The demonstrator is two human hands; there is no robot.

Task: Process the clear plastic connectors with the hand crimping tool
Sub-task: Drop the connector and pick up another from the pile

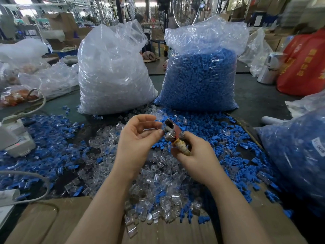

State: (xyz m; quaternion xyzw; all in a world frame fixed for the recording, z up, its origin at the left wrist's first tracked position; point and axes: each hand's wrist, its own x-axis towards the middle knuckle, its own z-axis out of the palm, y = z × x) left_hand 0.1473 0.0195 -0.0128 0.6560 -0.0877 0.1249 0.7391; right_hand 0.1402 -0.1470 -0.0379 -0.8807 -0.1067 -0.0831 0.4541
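Gripping the hand crimping tool [171, 132] by its tape-wrapped handle, right hand [195, 157] curled round it, metal head tilted up and to the left, held above the table. Reaching in from the left, left hand [136, 138] with fingers curled and thumb and fingertips meeting right at the tool's head; cannot tell whether a connector sits between them, too small and blurred there. Lying loose beneath and in front of both hands, clear plastic connectors [158, 196] heaped over the dark table [260, 101] and spilling onto a sheet of brown cardboard [44, 224] at the near edge. Mixed among them and spread wide to both sides, small blue plastic pieces [49, 136]. Standing upright behind the pile, well apart from the hands, two big transparent sacks side by side: a sack of clear parts [112, 71] on the left, a sack of blue parts [200, 78] on the right. Leaning in at far right, another bag of blue pieces [297, 155]. Sitting at the left edge, a white device [15, 138] with a grey cable [35, 180].
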